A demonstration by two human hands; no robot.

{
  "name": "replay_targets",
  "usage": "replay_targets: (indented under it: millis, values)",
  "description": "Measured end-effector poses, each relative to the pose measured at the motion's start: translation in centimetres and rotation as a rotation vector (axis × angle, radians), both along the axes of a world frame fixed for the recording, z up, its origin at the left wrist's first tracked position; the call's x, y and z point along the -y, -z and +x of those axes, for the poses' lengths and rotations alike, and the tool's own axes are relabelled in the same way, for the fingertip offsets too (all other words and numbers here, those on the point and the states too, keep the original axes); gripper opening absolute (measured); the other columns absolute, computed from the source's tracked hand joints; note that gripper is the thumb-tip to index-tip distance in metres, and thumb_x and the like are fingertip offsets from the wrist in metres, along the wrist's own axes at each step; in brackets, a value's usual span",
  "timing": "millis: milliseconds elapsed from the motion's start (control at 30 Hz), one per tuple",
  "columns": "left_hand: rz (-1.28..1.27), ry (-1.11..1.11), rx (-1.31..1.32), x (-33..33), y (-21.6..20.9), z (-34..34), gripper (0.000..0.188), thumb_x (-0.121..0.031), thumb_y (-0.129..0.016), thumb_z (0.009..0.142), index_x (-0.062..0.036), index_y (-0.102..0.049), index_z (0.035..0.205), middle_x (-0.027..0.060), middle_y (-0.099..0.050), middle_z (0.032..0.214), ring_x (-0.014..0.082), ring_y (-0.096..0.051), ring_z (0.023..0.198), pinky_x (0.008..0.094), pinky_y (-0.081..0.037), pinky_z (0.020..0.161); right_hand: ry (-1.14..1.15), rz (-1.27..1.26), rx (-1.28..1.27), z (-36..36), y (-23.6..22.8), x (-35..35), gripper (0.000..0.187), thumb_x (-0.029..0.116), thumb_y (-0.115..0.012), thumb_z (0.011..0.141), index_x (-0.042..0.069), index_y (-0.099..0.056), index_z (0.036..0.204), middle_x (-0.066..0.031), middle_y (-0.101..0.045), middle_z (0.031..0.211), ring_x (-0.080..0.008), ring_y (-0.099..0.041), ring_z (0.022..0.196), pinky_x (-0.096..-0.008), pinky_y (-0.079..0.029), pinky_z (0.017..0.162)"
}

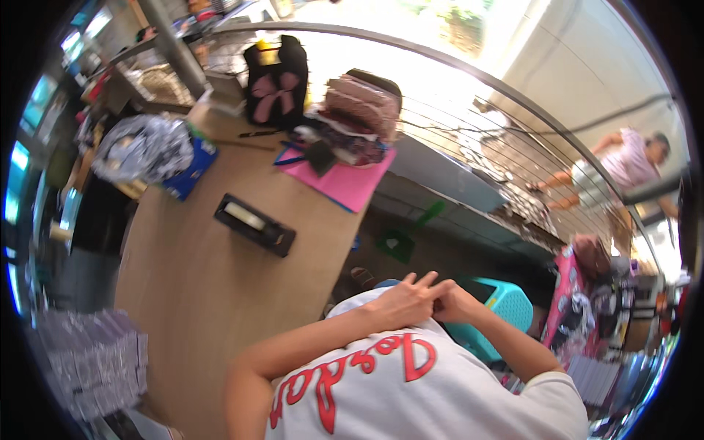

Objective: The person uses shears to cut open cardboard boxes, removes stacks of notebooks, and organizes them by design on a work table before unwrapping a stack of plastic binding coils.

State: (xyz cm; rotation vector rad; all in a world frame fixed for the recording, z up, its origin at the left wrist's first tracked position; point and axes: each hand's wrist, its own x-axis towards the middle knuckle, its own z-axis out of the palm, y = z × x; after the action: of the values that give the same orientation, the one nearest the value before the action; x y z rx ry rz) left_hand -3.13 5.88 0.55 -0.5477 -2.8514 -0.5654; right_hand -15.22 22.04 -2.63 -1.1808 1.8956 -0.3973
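Note:
My left hand rests in front of my white shirt, its fingers stretched and slightly apart. My right hand meets it there, fingertips touching or overlapping the left hand's fingers. Nothing shows held in the left hand; the right hand's fingers are partly hidden. Both hands stay off the wooden table. On that table lies a long black box with a pale strip in its top. Further back is a bright pink folder with a pile of patterned cloth pouches on and behind it.
A black bag with a pink bow stands at the back beside a metal railing. A blue box with clear plastic sits back left. Plastic-wrapped stacks are near left. A turquoise stool stands at right. Another person is beyond the railing.

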Motion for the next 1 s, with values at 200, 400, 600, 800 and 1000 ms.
replay_targets:
  millis: [200,400,600,800,1000]
  values:
    - [0.159,-0.046,-0.03,0.2,0.5,1.0,0.015,-0.011,-0.067,0.068,0.0022,-0.07,0.076,0.0155,-0.044,0.131,0.0375,-0.048,0.121,0.0507,-0.053,0.082,0.184,-0.161,-0.305,3.6,-2.0,1.9,0.026,0.009,-0.067,0.069,0.005,-0.064,0.095,-0.0144,-0.066,0.082,-0.0357,-0.064,0.08,-0.0451,-0.051,0.068]
    - [0.344,-0.091,-0.053,-0.6,1.8,1.6,0.018,-0.01,-0.064,0.071,0.002,-0.07,0.083,0.0158,-0.042,0.135,0.0417,-0.048,0.12,0.0589,-0.048,0.084,-0.109,-0.306,-0.095,1.3,0.0,1.6,0.033,0.001,-0.065,0.07,0.002,-0.06,0.103,-0.015,-0.064,0.096,-0.0348,-0.063,0.089,-0.0419,-0.051,0.073]
    - [0.38,-0.138,-0.016,-0.2,3.2,0.1,0.025,-0.017,-0.061,0.078,-0.0012,-0.065,0.097,0.0148,-0.045,0.132,0.0403,-0.049,0.12,0.0562,-0.048,0.084,-0.005,-0.336,-0.399,2.0,1.0,3.1,0.036,0.014,-0.064,0.079,0.005,-0.059,0.113,-0.0182,-0.057,0.115,-0.0313,-0.062,0.098,-0.0402,-0.05,0.077]
    - [0.374,-0.182,0.115,0.9,3.7,0.1,0.034,-0.033,-0.056,0.084,-0.0135,-0.06,0.111,0.0136,-0.048,0.127,0.0404,-0.051,0.118,0.0585,-0.048,0.082,-0.207,-0.258,-0.08,1.9,1.0,8.6,0.043,0.018,-0.064,0.082,0.006,-0.052,0.122,-0.0162,-0.054,0.122,-0.0295,-0.059,0.104,-0.0399,-0.049,0.083]
    - [0.617,-0.394,0.311,1.8,2.1,0.5,0.035,-0.035,-0.047,0.091,-0.0165,-0.046,0.12,0.0156,-0.061,0.098,0.0451,-0.064,0.082,0.05,-0.054,0.069,-0.397,-0.07,0.115,1.3,1.5,12.0,0.052,0.022,-0.063,0.084,0.007,-0.045,0.13,-0.0141,-0.051,0.128,-0.0277,-0.056,0.11,-0.0396,-0.047,0.089]
